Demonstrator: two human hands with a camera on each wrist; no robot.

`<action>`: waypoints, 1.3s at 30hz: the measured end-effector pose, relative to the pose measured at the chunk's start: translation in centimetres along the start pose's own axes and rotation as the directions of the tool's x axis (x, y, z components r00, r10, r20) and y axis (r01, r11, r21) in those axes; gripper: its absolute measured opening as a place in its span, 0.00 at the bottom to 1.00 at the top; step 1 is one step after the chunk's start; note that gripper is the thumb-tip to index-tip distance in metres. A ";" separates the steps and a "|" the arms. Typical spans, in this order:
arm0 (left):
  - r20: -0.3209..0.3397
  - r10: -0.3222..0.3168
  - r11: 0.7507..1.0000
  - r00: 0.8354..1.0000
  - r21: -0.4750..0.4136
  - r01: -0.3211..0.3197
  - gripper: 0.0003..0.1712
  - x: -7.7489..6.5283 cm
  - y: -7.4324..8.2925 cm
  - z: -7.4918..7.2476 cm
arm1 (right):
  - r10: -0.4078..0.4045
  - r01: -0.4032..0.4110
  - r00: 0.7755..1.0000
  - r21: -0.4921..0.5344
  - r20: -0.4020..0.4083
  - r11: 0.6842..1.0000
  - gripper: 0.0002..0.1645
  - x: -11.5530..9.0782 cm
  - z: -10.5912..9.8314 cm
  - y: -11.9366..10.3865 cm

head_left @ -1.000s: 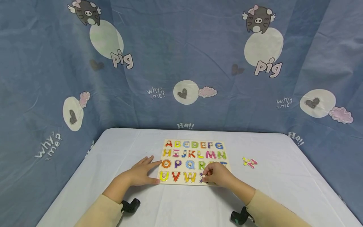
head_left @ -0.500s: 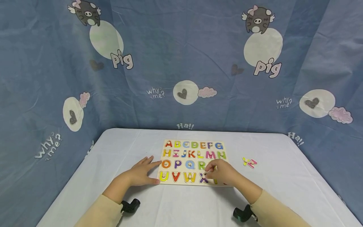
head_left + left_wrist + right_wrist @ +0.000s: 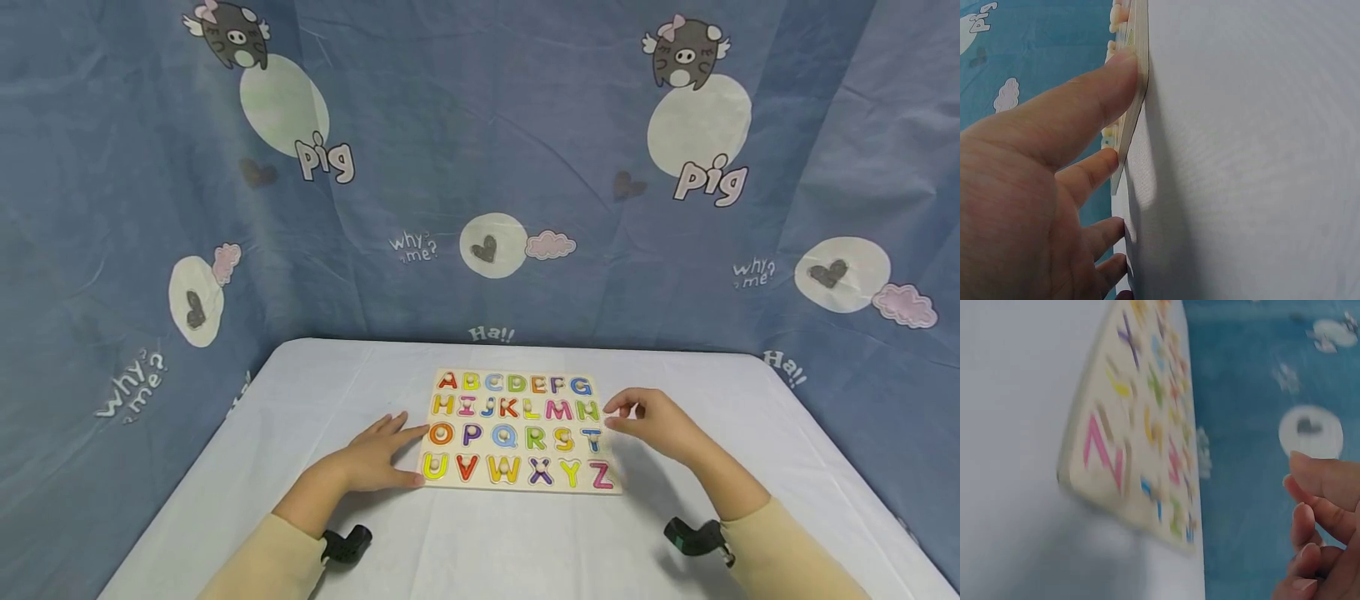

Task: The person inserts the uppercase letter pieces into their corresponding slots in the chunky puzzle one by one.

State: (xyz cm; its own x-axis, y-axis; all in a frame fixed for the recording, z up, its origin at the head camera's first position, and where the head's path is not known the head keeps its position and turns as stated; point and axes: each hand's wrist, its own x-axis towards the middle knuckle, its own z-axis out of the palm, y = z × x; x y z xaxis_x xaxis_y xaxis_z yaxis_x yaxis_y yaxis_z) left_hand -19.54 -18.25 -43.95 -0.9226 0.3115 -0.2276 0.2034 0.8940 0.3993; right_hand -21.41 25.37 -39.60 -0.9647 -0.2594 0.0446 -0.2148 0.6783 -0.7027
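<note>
A wooden alphabet peg puzzle board (image 3: pixel 482 454) lies flat on the white-covered table. Pegged letters fill most of its places, among them the purple X (image 3: pixel 540 472). The Y recess (image 3: pixel 570 473) and the Z recess (image 3: pixel 602 475) show colour without pegs. My left hand (image 3: pixel 375 457) rests at the board's left edge, fingers spread; in the left wrist view its thumb (image 3: pixel 1107 81) touches the rim. Off the board's right side is my right hand (image 3: pixel 658 423), raised above the table. Its fingers (image 3: pixel 1304 525) are loosely bent with nothing visible between them. The loose Y and Z pieces are hidden behind it.
White cloth (image 3: pixel 480 542) covers the table around the board. A blue printed curtain (image 3: pixel 480 150) hangs behind the table's far edge. Each wrist carries a black camera, the left one (image 3: pixel 348 543) and the right one (image 3: pixel 693 537) close to the tabletop.
My right hand has let go of the X, left in its recess, and moved right and away from me, off the board to where the loose letters lay. My left hand stays put.
</note>
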 end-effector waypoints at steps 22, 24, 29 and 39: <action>-0.007 0.004 1.000 1.000 0.008 -0.004 0.52 0.1 -0.2 0.2 | 0.141 -0.143 0.988 -0.028 -0.064 0.989 0.13 0.3 -2.4 7.7; -0.007 0.005 1.000 1.000 0.008 -0.005 0.52 0.1 -0.2 0.2 | 0.144 -0.145 0.988 -0.024 -0.058 0.989 0.12 0.3 -2.2 8.2; -0.011 0.011 1.000 1.000 0.007 -0.011 0.52 0.1 -0.2 0.3 | 0.159 -0.161 0.986 -0.033 -0.049 0.986 0.11 0.5 -1.8 8.8; -0.012 0.012 1.000 1.000 0.003 -0.012 0.53 0.2 -0.4 0.4 | 0.211 -0.212 0.977 -0.085 -0.018 0.974 0.10 0.9 -1.6 9.3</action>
State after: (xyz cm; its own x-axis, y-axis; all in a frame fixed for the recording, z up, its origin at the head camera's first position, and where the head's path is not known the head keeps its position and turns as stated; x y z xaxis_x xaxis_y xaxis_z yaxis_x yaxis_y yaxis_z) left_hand -19.67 -18.43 -44.53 -0.9240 0.3180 -0.2121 0.2151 0.8913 0.3993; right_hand -24.56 32.57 -44.92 -0.9909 -0.0979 -0.0923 -0.0174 0.7736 -0.6335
